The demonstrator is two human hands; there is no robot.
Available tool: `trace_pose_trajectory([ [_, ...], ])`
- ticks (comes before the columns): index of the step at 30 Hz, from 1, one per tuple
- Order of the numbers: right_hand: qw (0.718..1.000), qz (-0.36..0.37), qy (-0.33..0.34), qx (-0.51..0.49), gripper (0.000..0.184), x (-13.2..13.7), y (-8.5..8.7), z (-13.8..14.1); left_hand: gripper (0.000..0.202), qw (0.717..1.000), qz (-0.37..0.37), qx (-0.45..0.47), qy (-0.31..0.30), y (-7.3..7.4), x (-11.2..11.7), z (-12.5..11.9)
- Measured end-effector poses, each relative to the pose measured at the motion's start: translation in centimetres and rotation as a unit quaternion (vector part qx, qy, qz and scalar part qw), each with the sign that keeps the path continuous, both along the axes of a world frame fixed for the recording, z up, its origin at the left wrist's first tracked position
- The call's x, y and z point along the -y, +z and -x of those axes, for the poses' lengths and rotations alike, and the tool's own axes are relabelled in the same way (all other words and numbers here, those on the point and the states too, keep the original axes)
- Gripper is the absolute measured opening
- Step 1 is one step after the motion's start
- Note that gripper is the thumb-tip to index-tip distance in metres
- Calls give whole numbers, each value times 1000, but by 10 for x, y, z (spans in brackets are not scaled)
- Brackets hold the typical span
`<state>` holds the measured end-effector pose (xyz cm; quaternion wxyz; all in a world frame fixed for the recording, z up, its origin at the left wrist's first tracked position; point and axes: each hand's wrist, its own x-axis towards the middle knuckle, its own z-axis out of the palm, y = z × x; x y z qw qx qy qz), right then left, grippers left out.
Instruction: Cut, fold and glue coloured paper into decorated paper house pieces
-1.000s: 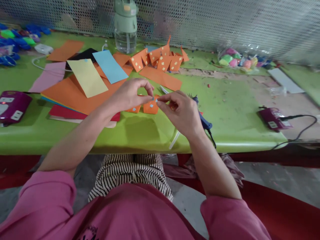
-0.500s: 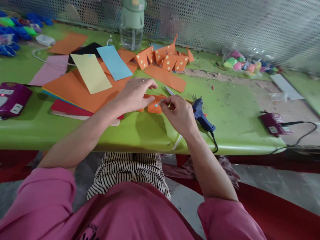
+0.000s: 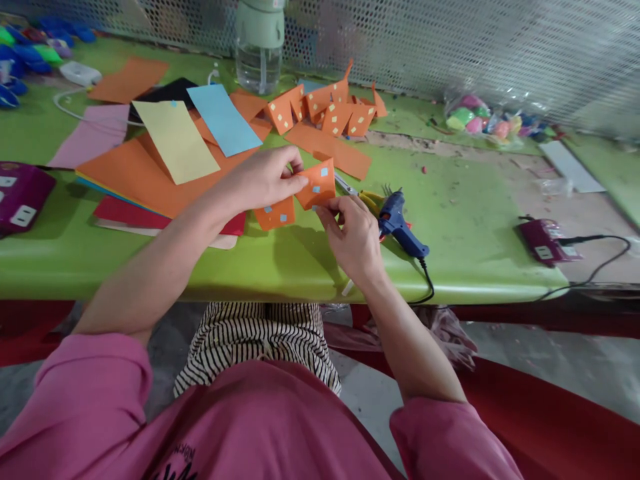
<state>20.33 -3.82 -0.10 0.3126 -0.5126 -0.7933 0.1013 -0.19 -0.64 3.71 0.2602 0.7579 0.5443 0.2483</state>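
Note:
An orange paper cutout (image 3: 276,215) with small light-blue squares on it is between my hands above the table's front half. My left hand (image 3: 275,179) is closed on its upper middle, thumb on the paper. The fingers of my right hand (image 3: 350,230) pinch together at the lower right corner, close to a blue square. Just beyond my right hand lie scissors (image 3: 345,185) and a blue glue gun (image 3: 400,225) with a black cord. Behind, several folded orange paper shapes (image 3: 347,119) with pale yellow squares stand beside a flat orange strip (image 3: 330,152).
Coloured sheets, among them a yellow one (image 3: 177,143) and a light-blue one (image 3: 225,120), are piled at left. A water bottle (image 3: 260,60) stands by the mesh screen. Purple power boxes (image 3: 25,199) sit at both sides, and bagged colourful pieces (image 3: 480,120) lie at back right.
The orange paper has been lifted and tilted up on its right side, showing more blue squares. My right hand has shifted slightly left and down, and my left fingers have closed on the paper.

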Motion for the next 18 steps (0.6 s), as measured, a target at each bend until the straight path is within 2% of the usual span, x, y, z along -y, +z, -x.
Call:
trace_pose_trajectory([
  [5, 1000, -5, 3, -3, 13, -1, 5, 2, 19, 999, 36, 26, 7, 2, 1, 1],
  [13, 999, -39, -6, 20, 15, -1, 3, 4, 16, 1000, 18, 25, 2, 2, 4, -2],
  [18, 998, -45, -13, 30, 15, 0, 2, 5, 13, 999, 34, 34, -11, 4, 6, -4],
])
